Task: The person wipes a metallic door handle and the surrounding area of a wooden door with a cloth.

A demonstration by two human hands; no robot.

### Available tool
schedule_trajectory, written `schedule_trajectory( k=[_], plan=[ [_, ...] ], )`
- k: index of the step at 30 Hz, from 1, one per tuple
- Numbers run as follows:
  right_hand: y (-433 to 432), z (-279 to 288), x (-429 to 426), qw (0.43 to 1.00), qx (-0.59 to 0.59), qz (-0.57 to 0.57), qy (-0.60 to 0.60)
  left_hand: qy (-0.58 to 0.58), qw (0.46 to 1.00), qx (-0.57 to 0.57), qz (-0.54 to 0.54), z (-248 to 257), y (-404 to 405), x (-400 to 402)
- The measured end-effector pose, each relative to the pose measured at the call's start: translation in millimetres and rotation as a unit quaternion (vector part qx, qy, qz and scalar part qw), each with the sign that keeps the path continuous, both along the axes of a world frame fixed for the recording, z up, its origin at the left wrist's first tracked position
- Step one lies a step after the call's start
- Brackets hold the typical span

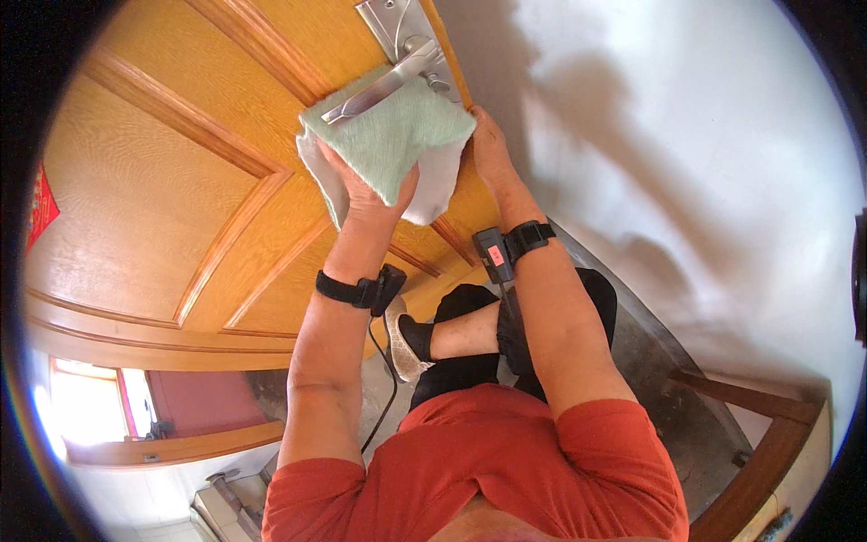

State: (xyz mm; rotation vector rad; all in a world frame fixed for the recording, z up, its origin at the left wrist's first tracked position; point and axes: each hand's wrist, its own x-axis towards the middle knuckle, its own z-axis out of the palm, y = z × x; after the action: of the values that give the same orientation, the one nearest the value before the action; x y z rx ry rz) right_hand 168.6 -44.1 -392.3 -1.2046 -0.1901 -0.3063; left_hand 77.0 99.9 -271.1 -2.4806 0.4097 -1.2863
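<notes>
A pale green cloth [399,135] with a whitish underside is draped over my left hand [369,183], which presses it up by the metal lever handle [386,81] of a wooden door [250,149]. Most of the left fingers are hidden under the cloth, while the handle's lever lies in front of it. My right hand [489,146] is at the door's edge, just right of the cloth's corner, with its fingertips around the edge and partly hidden.
A pale wall [677,135] stands to the right, close to the door's edge. Low at the right is a brown wooden frame [758,467]. A window [88,400] shows at the lower left. My feet are on the grey floor below the door.
</notes>
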Motion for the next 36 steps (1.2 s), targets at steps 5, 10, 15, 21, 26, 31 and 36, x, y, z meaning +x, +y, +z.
schedule_trajectory(
  k=[5,10,15,21,26,31,36],
  plan=[
    [-0.5,0.2,1.9,1.000,0.016,0.010,0.013,-0.017,0.999,0.023,0.036,8.0,-16.7,15.6],
    [-3.0,-0.9,2.3,0.998,-0.054,0.018,-0.031,-0.005,0.993,-0.099,-0.061,-10.3,-13.1,32.5],
    [2.4,-0.7,1.4,1.000,0.003,0.012,-0.018,0.030,0.980,-0.145,-0.130,-12.7,0.4,28.0],
    [-3.9,8.4,-8.8,0.998,-0.057,-0.005,-0.004,0.299,0.929,-0.218,-0.016,3.0,28.0,-7.7],
    [-4.5,10.6,-12.6,0.999,-0.038,-0.001,0.010,0.083,0.993,-0.014,-0.082,-75.4,61.9,-18.6],
    [-9.4,64.8,-36.2,0.975,-0.133,-0.104,-0.143,0.137,0.983,-0.074,-0.098,-85.7,50.6,-39.8],
    [-6.6,133.8,-46.3,0.988,-0.116,-0.007,-0.105,0.088,0.991,-0.043,-0.090,-81.9,49.1,-46.6]
  ],
)
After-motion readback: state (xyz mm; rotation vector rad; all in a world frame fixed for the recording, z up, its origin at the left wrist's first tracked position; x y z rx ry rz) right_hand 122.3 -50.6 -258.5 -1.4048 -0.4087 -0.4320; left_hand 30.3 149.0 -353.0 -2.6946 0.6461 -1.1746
